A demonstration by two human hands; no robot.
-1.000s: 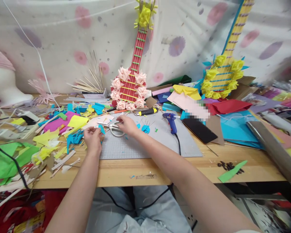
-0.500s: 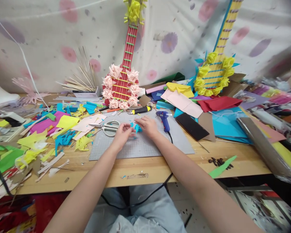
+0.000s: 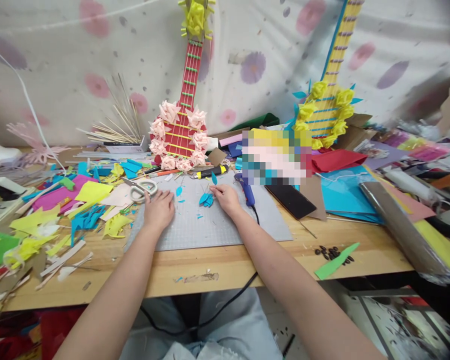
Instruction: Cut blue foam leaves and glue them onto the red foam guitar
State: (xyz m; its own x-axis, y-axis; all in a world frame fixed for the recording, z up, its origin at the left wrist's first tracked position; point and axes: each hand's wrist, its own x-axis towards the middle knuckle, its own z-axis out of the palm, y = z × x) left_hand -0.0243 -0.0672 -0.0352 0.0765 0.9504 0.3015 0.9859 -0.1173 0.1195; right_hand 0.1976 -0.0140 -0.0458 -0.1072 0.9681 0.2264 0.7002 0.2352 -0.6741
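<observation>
My right hand (image 3: 227, 199) is closed in a pinch over the grey cutting mat (image 3: 187, 235), with a small blue paper leaf (image 3: 214, 178) standing up at its fingertips. Just left of those fingers, several blue leaf pieces (image 3: 206, 200) lie clustered on the mat. Another blue leaf (image 3: 179, 191) rests farther left. My left hand (image 3: 160, 210) lies on the mat's left side, fingers stretched out, close to the handles of the white-handled scissors (image 3: 142, 190). Whether its fingertips touch the handles I cannot tell.
A blue glue gun (image 3: 245, 189) lies right of my right hand, beside a black phone (image 3: 292, 200). Behind the mat are a yellow-and-black cutter (image 3: 212, 172) and a red paper guitar (image 3: 180, 135) with pink flowers. Coloured paper scraps (image 3: 93, 192) cover the left side.
My left hand has moved left, away from the blue pieces, to beside the scissors. A blue leaf now stands at my right fingertips. The camera view has shifted slightly right.
</observation>
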